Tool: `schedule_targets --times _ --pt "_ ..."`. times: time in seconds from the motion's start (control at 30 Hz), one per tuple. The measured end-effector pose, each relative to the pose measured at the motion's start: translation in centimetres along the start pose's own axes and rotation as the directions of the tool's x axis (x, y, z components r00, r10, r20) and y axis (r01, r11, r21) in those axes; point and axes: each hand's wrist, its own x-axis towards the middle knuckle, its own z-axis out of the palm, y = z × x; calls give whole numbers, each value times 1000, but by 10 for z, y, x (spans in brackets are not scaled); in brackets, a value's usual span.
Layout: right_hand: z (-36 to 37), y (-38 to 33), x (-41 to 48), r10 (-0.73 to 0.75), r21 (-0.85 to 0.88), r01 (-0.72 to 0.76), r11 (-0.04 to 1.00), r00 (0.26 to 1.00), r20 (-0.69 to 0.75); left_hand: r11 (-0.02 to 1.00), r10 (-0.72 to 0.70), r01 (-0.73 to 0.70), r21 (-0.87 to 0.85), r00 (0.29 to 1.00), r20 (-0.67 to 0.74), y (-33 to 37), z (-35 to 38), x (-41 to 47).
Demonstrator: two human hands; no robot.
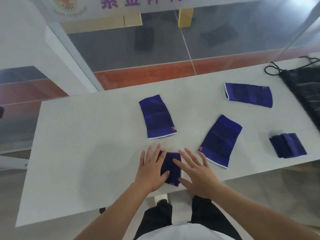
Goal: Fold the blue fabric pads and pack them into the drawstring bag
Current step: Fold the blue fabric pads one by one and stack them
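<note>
Both my hands lie flat on a folded blue pad (170, 168) near the table's front edge. My left hand (151, 168) presses its left side with straight, spread fingers. My right hand (196, 174) presses its right side the same way. Three unfolded blue pads lie flat: one straight ahead (157, 116), one to the right of my hands (219, 141), one farther back right (248, 95). Another folded blue pad (287, 145) sits near the right edge. The black drawstring bag (304, 90) lies at the far right, partly cut off.
The white table (83, 144) runs from left to right, its front edge close to my legs. A glass partition and a red and grey floor lie beyond its far edge.
</note>
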Motion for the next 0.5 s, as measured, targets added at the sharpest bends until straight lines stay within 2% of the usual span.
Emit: schedule_targets --times 0.13,0.2,0.27,0.4,0.5 --pt "-38 44 -20 267 223 -242 944 960 -89 968 -31 -17 -251 982 -187 29 -23 8" --pt "-48 77 -26 399 248 -372 895 914 -69 942 -26 -42 -334 980 -197 50 -29 21" --pt "-55 108 -27 493 239 -474 848 870 -24 921 5 -63 -385 989 -149 73 -33 37" --pt "-61 148 -18 535 208 -535 819 843 61 856 11 -17 -517 1000 -16 122 -39 70" --pt "-59 164 -7 497 181 -515 838 857 136 767 -100 104 -633 994 42 152 -40 88"
